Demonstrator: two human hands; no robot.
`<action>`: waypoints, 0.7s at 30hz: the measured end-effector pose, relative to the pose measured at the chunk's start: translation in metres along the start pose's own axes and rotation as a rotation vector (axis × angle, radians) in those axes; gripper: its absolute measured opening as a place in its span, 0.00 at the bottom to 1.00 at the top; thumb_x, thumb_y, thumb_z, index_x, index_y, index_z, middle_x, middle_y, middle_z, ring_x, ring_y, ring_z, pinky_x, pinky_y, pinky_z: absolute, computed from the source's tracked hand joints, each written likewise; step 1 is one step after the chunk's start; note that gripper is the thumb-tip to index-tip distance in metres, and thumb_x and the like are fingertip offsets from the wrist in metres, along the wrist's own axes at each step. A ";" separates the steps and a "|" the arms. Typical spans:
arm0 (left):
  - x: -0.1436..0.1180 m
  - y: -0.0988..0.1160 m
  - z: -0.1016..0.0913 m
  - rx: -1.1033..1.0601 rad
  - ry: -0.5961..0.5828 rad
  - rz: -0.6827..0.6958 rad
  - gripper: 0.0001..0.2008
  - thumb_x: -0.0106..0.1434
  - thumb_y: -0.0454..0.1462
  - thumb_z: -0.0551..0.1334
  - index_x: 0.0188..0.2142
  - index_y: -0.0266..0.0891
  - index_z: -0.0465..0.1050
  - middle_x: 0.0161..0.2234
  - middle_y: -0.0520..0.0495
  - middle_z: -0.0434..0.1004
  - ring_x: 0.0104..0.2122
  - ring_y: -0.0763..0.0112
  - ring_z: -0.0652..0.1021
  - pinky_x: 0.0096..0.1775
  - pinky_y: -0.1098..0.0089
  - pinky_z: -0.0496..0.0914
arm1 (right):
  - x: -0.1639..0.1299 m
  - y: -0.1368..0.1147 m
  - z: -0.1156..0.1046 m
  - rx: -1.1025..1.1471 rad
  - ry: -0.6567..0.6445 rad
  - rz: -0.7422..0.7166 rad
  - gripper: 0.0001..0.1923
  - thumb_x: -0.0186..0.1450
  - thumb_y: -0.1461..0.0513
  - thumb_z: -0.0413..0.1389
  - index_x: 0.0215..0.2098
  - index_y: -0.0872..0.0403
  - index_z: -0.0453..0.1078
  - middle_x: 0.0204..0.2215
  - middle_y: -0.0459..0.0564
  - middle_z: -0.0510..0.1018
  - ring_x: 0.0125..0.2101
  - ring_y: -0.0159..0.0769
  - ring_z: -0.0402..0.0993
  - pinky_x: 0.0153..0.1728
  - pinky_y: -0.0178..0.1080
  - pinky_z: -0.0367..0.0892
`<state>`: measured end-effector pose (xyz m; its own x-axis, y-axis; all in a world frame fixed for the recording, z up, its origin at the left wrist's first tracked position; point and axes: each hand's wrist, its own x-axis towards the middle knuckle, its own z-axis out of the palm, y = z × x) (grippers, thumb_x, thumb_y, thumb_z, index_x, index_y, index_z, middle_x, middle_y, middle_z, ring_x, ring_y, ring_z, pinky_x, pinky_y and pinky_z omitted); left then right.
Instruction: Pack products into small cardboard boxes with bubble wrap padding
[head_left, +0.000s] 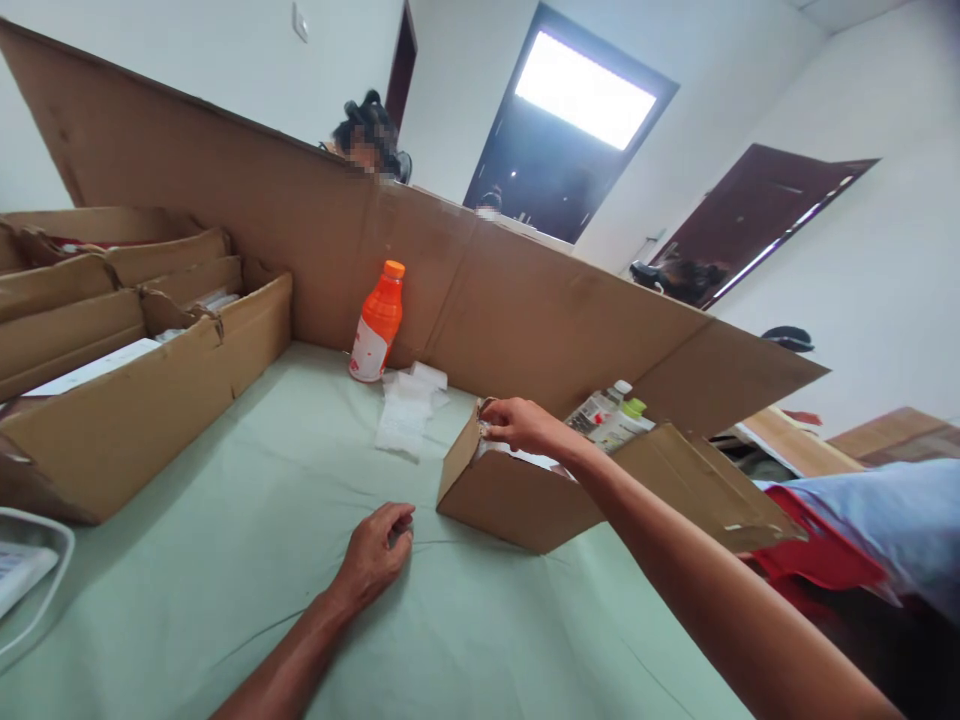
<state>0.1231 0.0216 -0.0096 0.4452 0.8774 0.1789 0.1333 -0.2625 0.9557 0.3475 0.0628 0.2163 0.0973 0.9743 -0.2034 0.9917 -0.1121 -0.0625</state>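
Note:
My right hand (523, 425) reaches over a small open cardboard box (517, 500). Its fingers are bent down at the box's left end, by the torn rim and some clear wrapping; what they grip is hidden. White material shows inside the box beneath my wrist. On the green tablecloth, left of this box and apart from it, rests my left hand (379, 548). Its fingers are curled in, with nothing visible in them. White bubble wrap (405, 415) lies crumpled behind the box, beside an upright orange bottle (379, 322) with a white label.
A large divided cardboard box (187, 400) stands at left, holding white packages. A tall cardboard panel (315, 220) closes off the back. Bottles (604, 405) stand behind the small box. A white wire-framed object (30, 580) sits at the left edge. People are beyond the panel and at right.

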 end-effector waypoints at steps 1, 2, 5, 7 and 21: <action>0.000 0.000 0.000 -0.003 0.000 0.000 0.16 0.57 0.35 0.57 0.44 0.39 0.76 0.38 0.45 0.81 0.37 0.65 0.79 0.37 0.68 0.71 | 0.002 0.001 0.003 -0.005 0.006 -0.005 0.10 0.61 0.61 0.58 0.40 0.52 0.79 0.32 0.46 0.82 0.27 0.32 0.75 0.28 0.31 0.61; 0.000 -0.001 0.000 -0.007 -0.001 -0.001 0.16 0.57 0.35 0.57 0.44 0.39 0.76 0.38 0.45 0.81 0.37 0.65 0.79 0.37 0.68 0.71 | 0.004 0.001 0.007 -0.012 0.019 -0.009 0.08 0.60 0.62 0.59 0.37 0.52 0.79 0.32 0.46 0.82 0.29 0.32 0.75 0.28 0.31 0.60; 0.000 -0.002 -0.001 -0.023 -0.002 -0.002 0.17 0.56 0.36 0.58 0.44 0.39 0.77 0.38 0.45 0.82 0.36 0.65 0.79 0.35 0.69 0.71 | 0.013 0.002 0.018 -0.019 0.052 -0.021 0.07 0.60 0.63 0.58 0.35 0.52 0.79 0.33 0.46 0.82 0.34 0.34 0.75 0.29 0.31 0.58; -0.001 -0.001 0.000 -0.034 0.002 -0.004 0.17 0.56 0.36 0.58 0.44 0.38 0.77 0.38 0.44 0.82 0.36 0.65 0.79 0.35 0.68 0.71 | 0.015 0.002 0.020 -0.009 0.063 -0.030 0.08 0.61 0.64 0.58 0.36 0.51 0.79 0.33 0.45 0.82 0.35 0.34 0.76 0.29 0.31 0.59; -0.013 0.039 -0.015 -0.125 0.209 -0.155 0.22 0.60 0.43 0.60 0.53 0.38 0.72 0.49 0.40 0.78 0.47 0.60 0.79 0.45 0.63 0.74 | -0.170 0.105 0.097 0.591 1.084 0.280 0.20 0.63 0.50 0.57 0.48 0.51 0.73 0.50 0.56 0.77 0.44 0.44 0.77 0.44 0.44 0.71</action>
<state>0.1094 0.0058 0.0292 0.2343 0.9703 0.0602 0.0695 -0.0785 0.9945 0.4266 -0.1334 0.1496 0.5932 0.5312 0.6049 0.7648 -0.1370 -0.6296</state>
